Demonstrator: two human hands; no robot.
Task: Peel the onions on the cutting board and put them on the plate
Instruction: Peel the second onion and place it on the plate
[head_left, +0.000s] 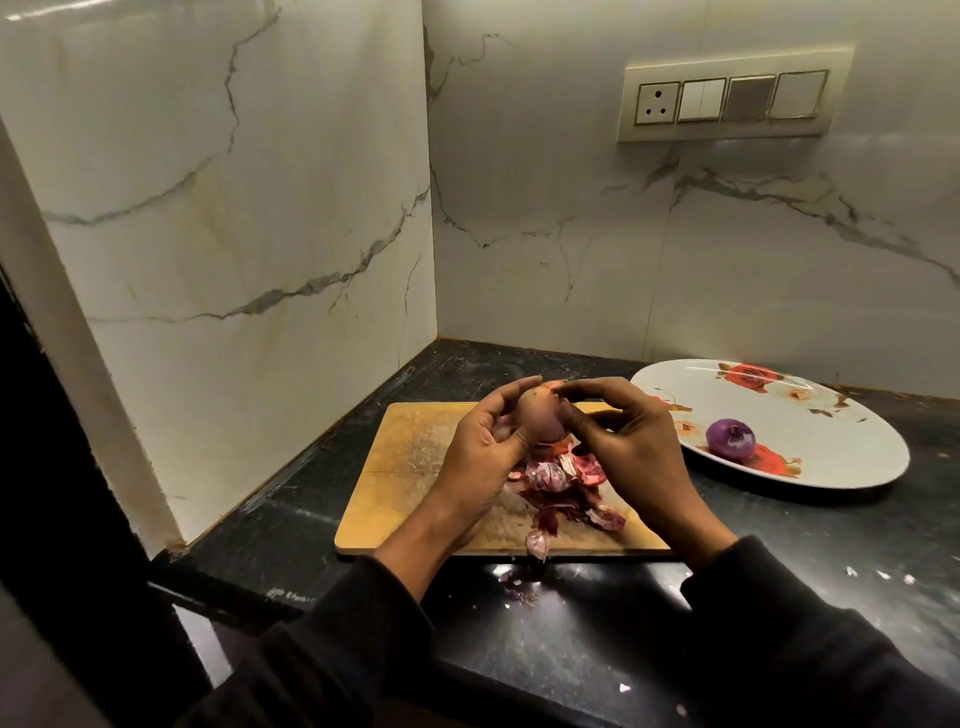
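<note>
onions come first: we hold an unpeeled onion (540, 420) above the cutting board (410, 457). our left hand (488, 441) curls round it from the left, while our right hand (623, 441) pinches the skin at its top. a heap of red peels (561, 488) lies on the board beneath it. to the right, a flowered plate (831, 447) on the black counter (571, 623) holds one peeled purple onion (730, 437) near its near edge.
</note>
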